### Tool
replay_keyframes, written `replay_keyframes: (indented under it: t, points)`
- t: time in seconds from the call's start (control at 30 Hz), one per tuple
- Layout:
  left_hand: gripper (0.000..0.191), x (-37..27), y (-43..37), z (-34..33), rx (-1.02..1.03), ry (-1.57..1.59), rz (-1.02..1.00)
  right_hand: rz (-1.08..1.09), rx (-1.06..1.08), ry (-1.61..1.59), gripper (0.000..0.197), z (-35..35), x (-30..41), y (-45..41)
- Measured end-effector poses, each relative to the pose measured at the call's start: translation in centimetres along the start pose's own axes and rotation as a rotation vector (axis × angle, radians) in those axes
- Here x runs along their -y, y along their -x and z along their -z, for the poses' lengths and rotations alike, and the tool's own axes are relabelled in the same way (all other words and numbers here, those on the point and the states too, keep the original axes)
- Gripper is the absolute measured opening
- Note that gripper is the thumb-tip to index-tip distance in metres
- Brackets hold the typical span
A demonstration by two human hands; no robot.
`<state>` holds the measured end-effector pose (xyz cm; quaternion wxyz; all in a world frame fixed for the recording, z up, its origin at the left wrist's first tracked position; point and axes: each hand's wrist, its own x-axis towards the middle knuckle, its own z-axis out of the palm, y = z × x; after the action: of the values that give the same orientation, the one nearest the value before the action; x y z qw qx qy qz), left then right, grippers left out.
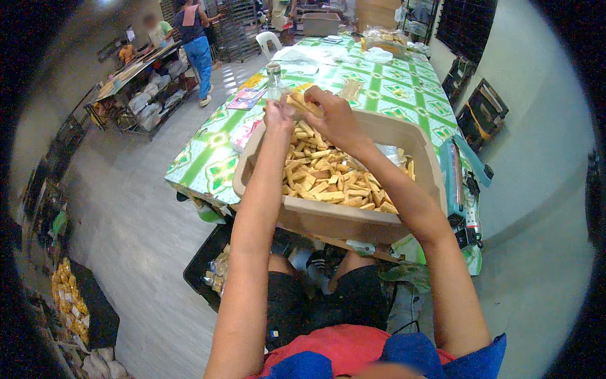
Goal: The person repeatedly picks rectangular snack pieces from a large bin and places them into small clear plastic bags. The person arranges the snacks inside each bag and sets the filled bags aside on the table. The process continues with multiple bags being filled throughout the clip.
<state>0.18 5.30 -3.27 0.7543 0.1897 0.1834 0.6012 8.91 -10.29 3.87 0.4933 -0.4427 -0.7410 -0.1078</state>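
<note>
Over the far left part of a beige plastic tub (341, 213), my two hands are close together. My left hand (279, 115) grips what looks like a small clear plastic bag, mostly hidden by the fingers. Between the thumb and fingers of my right hand (334, 116) are a few golden baked sticks (297, 101), held at the bag. Many loose baked sticks (326, 175) fill the tub beneath my forearms. A piece of clear plastic (389, 152) lies among them on the right. Just beyond my left hand stands a clear glass jar or bottle (274, 78).
The table has a green-and-white patterned cover (220, 175). A teal impulse sealer (453, 182) and a power strip (472, 213) lie right of the tub. Below left, a black crate (201, 265) holds packed bags. People (196, 47) stand near racks and a side table at the back.
</note>
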Motion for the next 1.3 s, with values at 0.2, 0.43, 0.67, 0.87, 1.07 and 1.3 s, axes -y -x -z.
replay_keyframes:
  t: [0.2,0.43,0.67,0.87,1.07,1.3]
  points:
    - [0.038,1.0,-0.3,-0.3,-0.013,0.061,0.011,-0.136,0.111,0.004,0.024,0.3,-1.0,0.3]
    - [0.032,1.0,1.3,-1.0,-0.145,-0.210,-0.159,-0.162,0.063,-0.018,0.026,-0.5,-1.3,0.5]
    - [0.055,1.4,3.5,-2.7,-0.116,-0.163,-0.059,-0.332,0.087,-0.138,0.033,-1.3,-2.4,1.1]
    - [0.065,0.7,2.6,-1.7,0.004,0.000,0.170,-0.214,0.240,-0.313,0.032,-1.2,-3.7,1.0]
    - [0.053,1.3,3.8,-2.5,0.189,-0.115,0.180,0.059,0.064,0.136,0.036,-0.7,-3.4,1.3]
    - [0.047,2.0,5.6,-3.9,0.229,-0.186,0.168,0.017,0.077,0.256,0.028,0.4,-3.3,0.6]
